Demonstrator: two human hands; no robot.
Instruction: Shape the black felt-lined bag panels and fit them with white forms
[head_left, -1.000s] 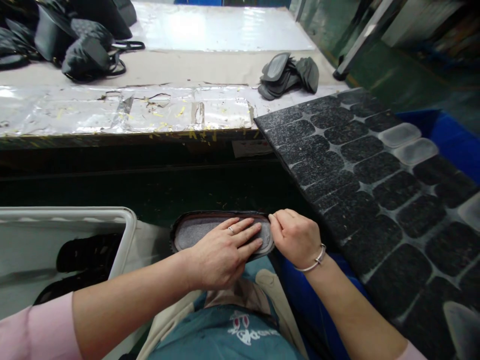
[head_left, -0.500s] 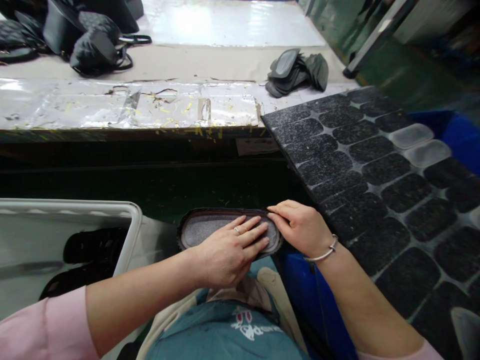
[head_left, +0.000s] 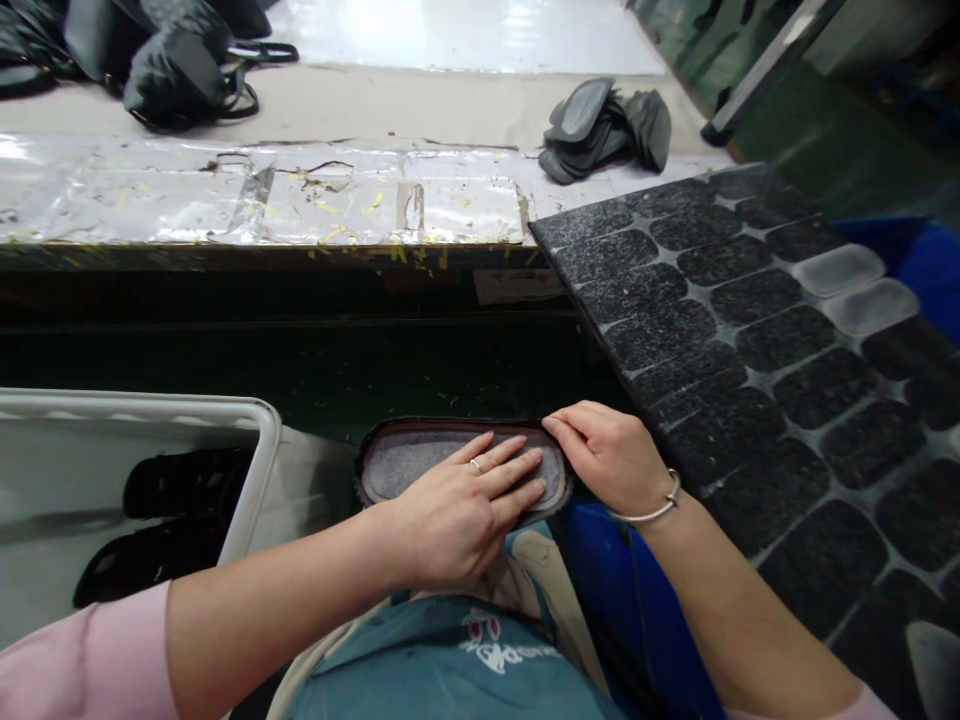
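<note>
Across my lap lies an oval, shallow piece (head_left: 409, 460) that looks like a bag bottom, with a grey fabric inside and a dark raised rim. My left hand (head_left: 465, 505), with a ring on one finger, rests flat on the grey inside, its fingers stretched out. At the right end of the rim, my right hand (head_left: 604, 445) pinches the edge between thumb and curled fingers. A bracelet (head_left: 649, 505) circles that wrist. My left palm covers part of the piece's near side.
To the left stands a white bin (head_left: 259, 460) with dark items inside. A black board (head_left: 697, 320) with oval marks slopes at the right, bearing pale oval pieces (head_left: 840, 270). Beyond, a worn table (head_left: 330, 195) holds black bags (head_left: 176, 80) and dark oval pads (head_left: 592, 125).
The view has shifted slightly, so the table and board sit a bit differently in frame. My right hand still pinches the rim, and my left hand stays flat on the piece.
</note>
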